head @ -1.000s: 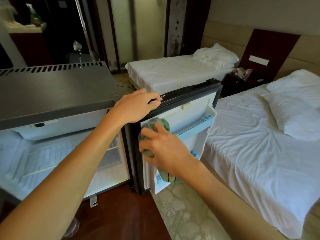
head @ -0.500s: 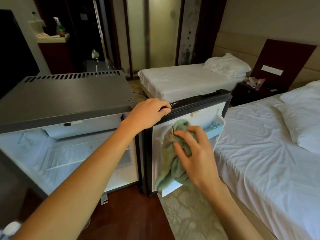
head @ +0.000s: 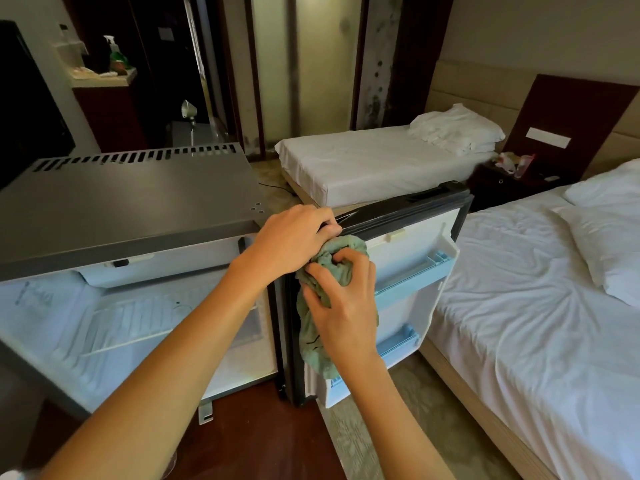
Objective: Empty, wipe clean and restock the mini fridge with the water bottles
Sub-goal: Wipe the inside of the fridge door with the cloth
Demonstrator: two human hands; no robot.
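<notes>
While the left hand [head: 294, 239] clamps the top of the fridge door [head: 408, 209] to steady it, the right hand [head: 346, 306], at five o'clock, clutches the green cloth [head: 313, 344] against it.

Hotel twin room. Beyond fingers [head: 320, 218] of left hand [head: 291, 240]: white-sheeted single bed [head: 363, 161]; right of them, second white-sheeted bed [head: 519, 306]; small dark wooden nightstand [head: 498, 185] between beds; beige padded headboard [head: 485, 83] behind. Left: grey-topped white-lined mini fridge [head: 121, 202].

White far bed [head: 363, 161], near bed [head: 519, 323], dark nightstand [head: 502, 183] between, spray bottle [head: 116, 55] on counter [head: 104, 78]
</notes>
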